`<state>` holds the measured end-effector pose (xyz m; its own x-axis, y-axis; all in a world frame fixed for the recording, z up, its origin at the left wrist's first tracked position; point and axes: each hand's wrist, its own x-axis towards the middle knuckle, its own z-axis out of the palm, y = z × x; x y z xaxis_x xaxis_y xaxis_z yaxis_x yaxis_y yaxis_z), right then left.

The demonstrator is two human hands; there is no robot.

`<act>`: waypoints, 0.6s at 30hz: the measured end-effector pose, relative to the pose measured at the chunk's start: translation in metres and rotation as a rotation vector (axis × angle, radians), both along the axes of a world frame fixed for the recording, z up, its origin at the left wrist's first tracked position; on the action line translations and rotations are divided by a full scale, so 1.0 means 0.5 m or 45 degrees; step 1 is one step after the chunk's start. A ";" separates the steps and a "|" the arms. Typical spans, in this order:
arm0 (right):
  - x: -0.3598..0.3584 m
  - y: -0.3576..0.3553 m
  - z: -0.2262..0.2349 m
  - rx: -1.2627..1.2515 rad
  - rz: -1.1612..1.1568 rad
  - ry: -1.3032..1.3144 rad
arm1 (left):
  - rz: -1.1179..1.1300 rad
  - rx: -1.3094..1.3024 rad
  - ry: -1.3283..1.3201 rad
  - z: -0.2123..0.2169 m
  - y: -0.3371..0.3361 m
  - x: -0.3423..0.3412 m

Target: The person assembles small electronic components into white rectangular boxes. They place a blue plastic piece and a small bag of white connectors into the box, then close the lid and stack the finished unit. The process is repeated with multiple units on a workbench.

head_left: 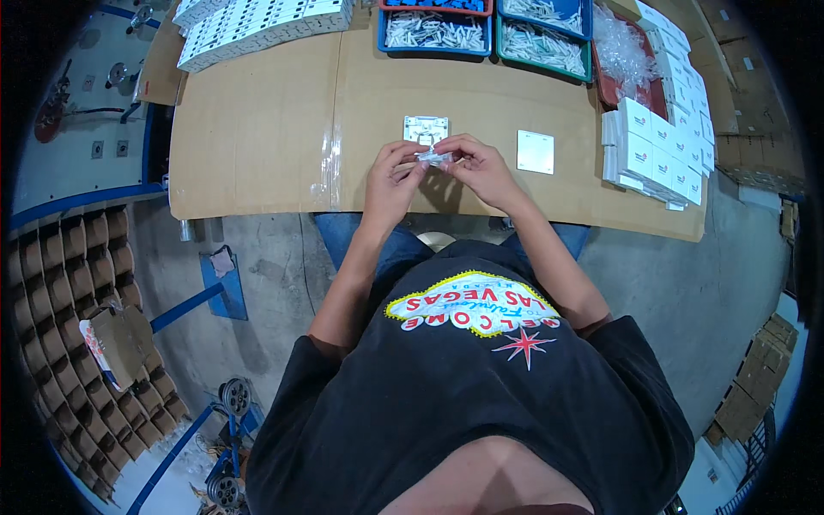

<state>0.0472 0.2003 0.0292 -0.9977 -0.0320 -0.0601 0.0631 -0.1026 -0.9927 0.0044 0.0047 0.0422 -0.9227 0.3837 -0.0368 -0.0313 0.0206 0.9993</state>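
Observation:
Over the cardboard-covered tabletop, my left hand (394, 178) and my right hand (482, 173) meet with thumbs and fingertips pinched on a small clear plastic packet (435, 159). Something whitish shows in the packet, too small to name. Just beyond my fingers lies a white square frame-like fitting (427, 125) with a metal-looking part in its middle; its near edge is partly hidden by my hands. To the right of my right hand, a flat white square plate (536, 152) rests apart on the cardboard.
Bins of small white parts, a blue bin (435, 51) and a green bin (542, 70), line the far edge. A red bin (608, 90) of clear bags stands right of them. Stacked white boxes (659, 154) fill the right side; more white boxes (257, 39) stand far left.

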 end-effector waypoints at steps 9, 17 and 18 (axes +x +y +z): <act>0.005 0.009 -0.011 0.148 0.019 -0.275 | -0.090 -0.009 -0.227 -0.050 -0.017 -0.009; -0.009 0.004 -0.086 0.302 -0.124 0.199 | -0.108 -0.437 0.353 -0.050 -0.020 -0.029; -0.018 0.010 -0.092 0.329 -0.121 0.149 | -0.120 -0.461 0.384 -0.055 -0.021 -0.042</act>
<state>0.0380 0.2053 -0.0166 -0.9961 0.0630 0.0617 -0.0514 0.1543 -0.9867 -0.0165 -0.0059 0.0145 -0.8745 0.4783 0.0804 0.2776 0.3577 0.8916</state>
